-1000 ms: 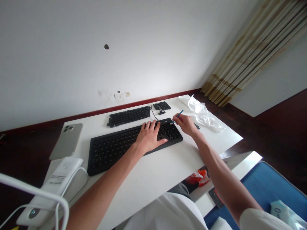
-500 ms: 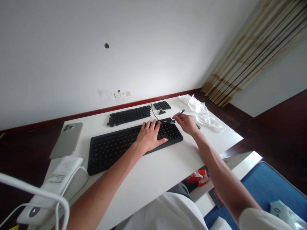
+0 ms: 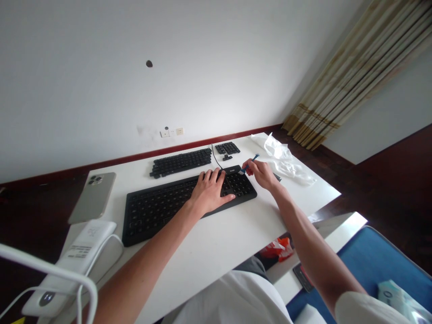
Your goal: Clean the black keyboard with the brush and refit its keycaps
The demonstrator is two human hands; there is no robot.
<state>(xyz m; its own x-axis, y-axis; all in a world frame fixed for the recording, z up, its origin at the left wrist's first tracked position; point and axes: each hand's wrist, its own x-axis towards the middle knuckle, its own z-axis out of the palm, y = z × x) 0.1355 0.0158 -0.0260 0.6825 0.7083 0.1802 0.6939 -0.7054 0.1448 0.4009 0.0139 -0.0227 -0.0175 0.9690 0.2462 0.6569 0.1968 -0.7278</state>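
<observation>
A black keyboard (image 3: 158,204), its keycaps off, lies across the white table. My left hand (image 3: 209,188) rests flat on its right part with fingers spread, holding nothing. Pinched in my right hand (image 3: 261,173) is a small blue brush (image 3: 255,157), handle up. Its pale bristles touch the top right of the keyboard, by the number pad. Behind the keyboard, loose black keycaps (image 3: 182,161) are laid out in rows. Smaller groups of number-pad keycaps (image 3: 231,147) and arrow keycaps (image 3: 227,157) sit to their right.
A phone (image 3: 92,198) and a white power bank (image 3: 72,261) with a cable stand on the left. Crumpled clear plastic (image 3: 283,155) lies at the table's right. Below, an open drawer (image 3: 347,222) holds a red bag, and a blue seat (image 3: 381,256) carries a packet.
The brush in my right hand has shifted slightly left and its tilt has changed a little. My left hand stays in place on the keyboard.
</observation>
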